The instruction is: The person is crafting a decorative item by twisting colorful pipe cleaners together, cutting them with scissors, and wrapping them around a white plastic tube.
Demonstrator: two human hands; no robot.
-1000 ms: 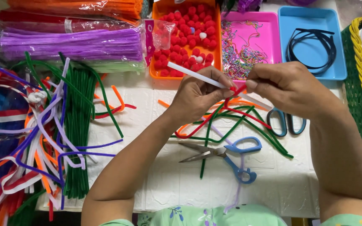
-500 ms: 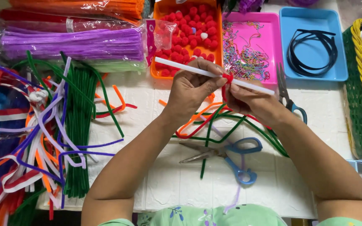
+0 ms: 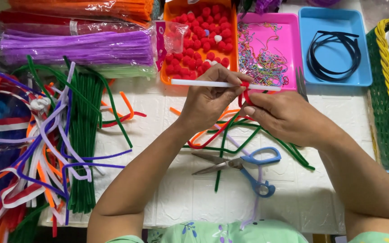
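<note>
Above the desk [image 3: 158, 135], the left hand [image 3: 210, 101] pinches a white stick [image 3: 194, 83] level. The right hand [image 3: 289, 117] grips a red pipe cleaner [image 3: 244, 90] wound around it. Loose tension could let the coil unwind or slide off the stick's end.

White table [image 3: 167, 198] — scissors [image 3: 241, 165], pipe cleaners [image 3: 84, 148], trays [image 3: 334, 45].
</note>
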